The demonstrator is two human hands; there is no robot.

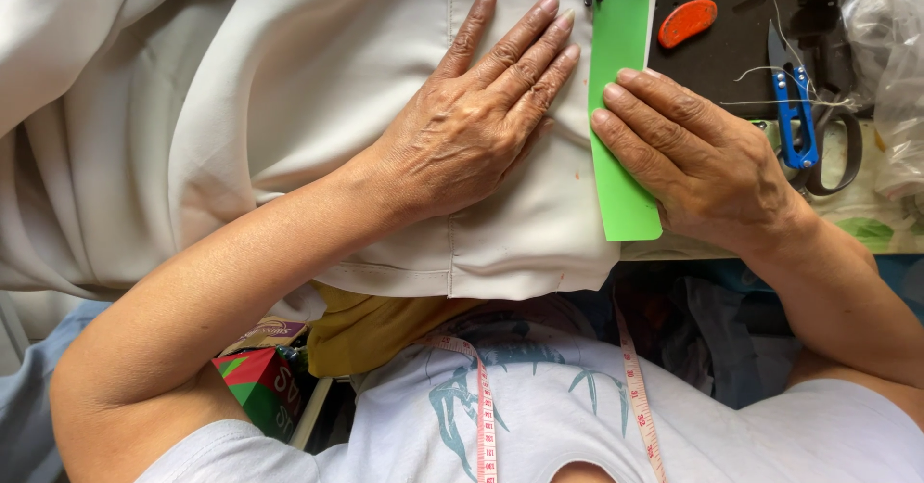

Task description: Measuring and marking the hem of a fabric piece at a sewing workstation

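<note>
We press our left hand [472, 122] flat on the cream cloth [289, 88]; our right hand [698, 161] lies on the green card [619, 50] beside it, blue snips [795, 108] near.

Soft even daylight, sharp focus, faint shadows

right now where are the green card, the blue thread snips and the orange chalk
green card [619, 50]: head view, bare upper half
blue thread snips [797, 117]: head view, blue handle
orange chalk [687, 22]: head view, its middle
</note>
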